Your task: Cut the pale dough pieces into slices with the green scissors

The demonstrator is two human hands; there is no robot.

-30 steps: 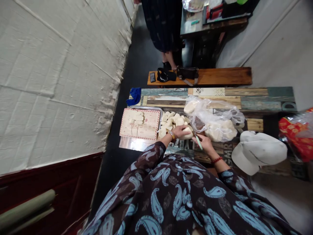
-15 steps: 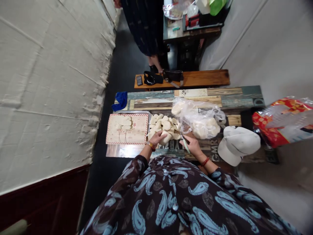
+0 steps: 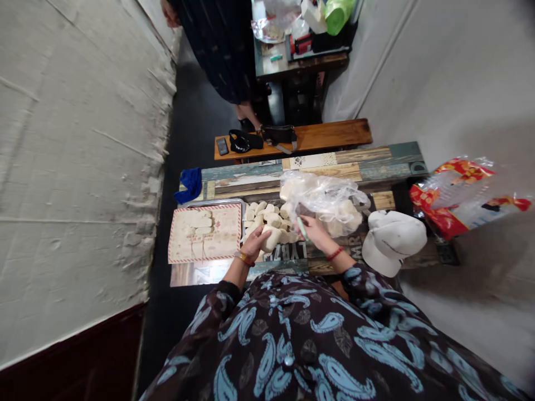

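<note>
Pinched in my left hand (image 3: 253, 245) is a pale, flat piece (image 3: 271, 238), held at the near edge of a pile of similar cut pieces (image 3: 262, 213). My right hand (image 3: 313, 231) grips a knife (image 3: 301, 228) by its light green handle; its blade is hard to make out. Right of the pile lies a clear plastic bag (image 3: 334, 192) with larger pale pieces inside. To the left, a printed sheet (image 3: 184, 239) with a red striped border rests on a metal tray (image 3: 241, 203) and carries several pale pieces (image 3: 203, 221).
A white cap (image 3: 393, 239) and a red plastic package (image 3: 451, 200) lie at the right. A blue cloth (image 3: 190, 184) is at the table's left end. Beyond stand a bench (image 3: 334, 133) with a phone, black cap and bag, a second table (image 3: 276, 69), and a person (image 3: 217, 50).
The whole view has shifted, with the far objects further left. My left hand has tilted its piece, and the knife in my right hand has turned and now sits nearer the pile.
</note>
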